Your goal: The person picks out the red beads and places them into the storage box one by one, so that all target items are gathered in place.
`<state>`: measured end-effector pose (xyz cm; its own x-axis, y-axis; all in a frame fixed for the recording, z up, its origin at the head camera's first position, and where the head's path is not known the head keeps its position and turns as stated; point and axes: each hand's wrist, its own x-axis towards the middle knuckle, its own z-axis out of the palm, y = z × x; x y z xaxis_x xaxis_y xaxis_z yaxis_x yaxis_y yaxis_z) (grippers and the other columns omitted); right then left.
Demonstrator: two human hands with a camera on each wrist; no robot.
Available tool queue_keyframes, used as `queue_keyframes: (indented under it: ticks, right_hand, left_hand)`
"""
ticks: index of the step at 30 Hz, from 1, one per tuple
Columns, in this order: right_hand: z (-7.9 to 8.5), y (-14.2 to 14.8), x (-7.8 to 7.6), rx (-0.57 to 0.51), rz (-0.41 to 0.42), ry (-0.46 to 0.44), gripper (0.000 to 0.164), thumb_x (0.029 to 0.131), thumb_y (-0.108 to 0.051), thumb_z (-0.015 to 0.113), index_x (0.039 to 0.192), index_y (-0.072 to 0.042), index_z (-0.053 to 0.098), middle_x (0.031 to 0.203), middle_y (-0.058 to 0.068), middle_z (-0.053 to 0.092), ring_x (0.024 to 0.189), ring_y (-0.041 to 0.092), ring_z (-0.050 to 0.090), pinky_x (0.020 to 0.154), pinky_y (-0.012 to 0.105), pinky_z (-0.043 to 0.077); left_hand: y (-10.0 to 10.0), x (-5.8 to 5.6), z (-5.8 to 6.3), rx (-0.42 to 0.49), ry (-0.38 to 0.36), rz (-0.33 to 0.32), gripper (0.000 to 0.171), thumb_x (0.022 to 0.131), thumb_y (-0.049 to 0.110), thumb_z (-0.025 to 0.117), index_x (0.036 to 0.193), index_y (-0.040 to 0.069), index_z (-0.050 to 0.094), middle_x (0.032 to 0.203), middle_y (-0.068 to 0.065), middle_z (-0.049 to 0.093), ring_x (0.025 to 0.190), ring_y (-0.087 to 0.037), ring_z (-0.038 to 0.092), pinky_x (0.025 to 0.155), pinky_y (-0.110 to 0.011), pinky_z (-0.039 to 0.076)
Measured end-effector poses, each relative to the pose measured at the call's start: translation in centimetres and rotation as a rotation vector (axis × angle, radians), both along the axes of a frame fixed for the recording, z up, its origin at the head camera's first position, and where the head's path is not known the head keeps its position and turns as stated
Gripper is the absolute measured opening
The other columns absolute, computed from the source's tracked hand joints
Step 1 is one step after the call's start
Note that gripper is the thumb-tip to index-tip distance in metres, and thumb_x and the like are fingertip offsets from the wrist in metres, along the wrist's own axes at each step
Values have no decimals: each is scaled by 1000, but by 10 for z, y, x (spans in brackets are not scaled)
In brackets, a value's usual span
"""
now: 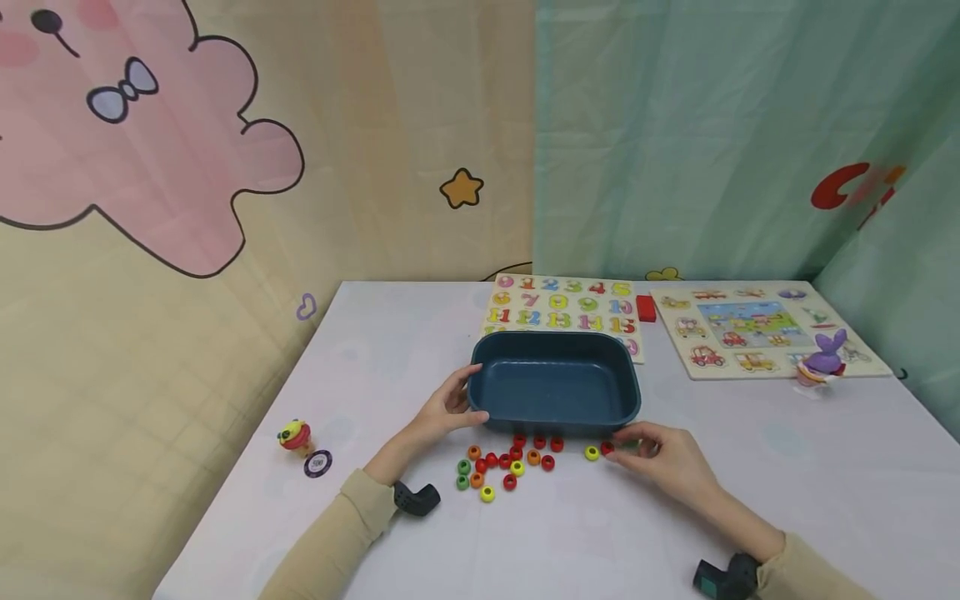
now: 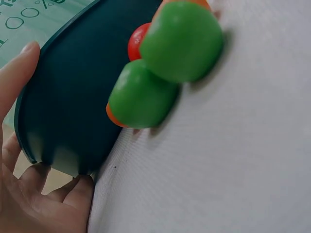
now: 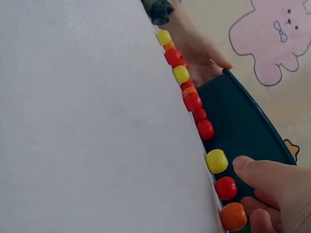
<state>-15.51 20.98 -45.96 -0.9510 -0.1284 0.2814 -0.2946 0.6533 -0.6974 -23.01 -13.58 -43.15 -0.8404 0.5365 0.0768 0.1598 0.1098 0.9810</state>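
Note:
A dark blue rectangular tray [image 1: 555, 385] stands on the table with nothing inside it. My left hand [image 1: 444, 408] grips its left end, thumb at the near rim and fingers round the side; the left wrist view has the fingertips against the tray's wall. Loosely curved, my right hand [image 1: 671, 462] is at the near right corner, thumb apart from fingers. A yellow bead [image 3: 216, 161], a red bead [image 3: 226, 188] and an orange bead [image 3: 233, 216] lie by its fingers, a green one partly hidden. Green beads [image 2: 184, 41] lie near the left hand, among several red, orange and yellow ones.
Behind the tray lies a number puzzle board [image 1: 558, 302], partly covered by it. A red block [image 1: 646, 308], a vehicle picture board [image 1: 693, 333] and a purple rabbit toy [image 1: 823, 360] are further right. At left are a small colourful toy [image 1: 295, 435] and a round chip [image 1: 318, 463].

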Motion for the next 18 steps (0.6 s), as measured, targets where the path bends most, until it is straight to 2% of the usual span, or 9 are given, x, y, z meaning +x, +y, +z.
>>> queue_keyframes:
  ticks: [7,13,18]
  right_hand:
    - [-7,-3,-2,63,-42,-7,30,63,-43,76,84,-22,68,49,-11,45,43,5,38,39,20,29]
    - [-10,-4,-3,94,-41,11,25,65,-39,77,83,-25,69,49,-13,44,42,5,37,38,20,28]
    - [-12,-4,-3,108,-13,14,21,67,-37,76,84,-27,69,48,-14,43,41,5,37,37,19,27]
  left_hand:
    - [0,2,1,-40,-26,46,73,81,21,66,141,17,24,147,-5,13,131,-27,20,104,-36,24]
    - [1,2,3,-41,-33,44,71,82,22,65,140,19,24,147,-4,14,131,-26,22,104,-36,24]
    - [1,3,3,-38,-31,35,72,83,20,64,141,16,22,147,-5,14,130,-27,23,104,-36,24]
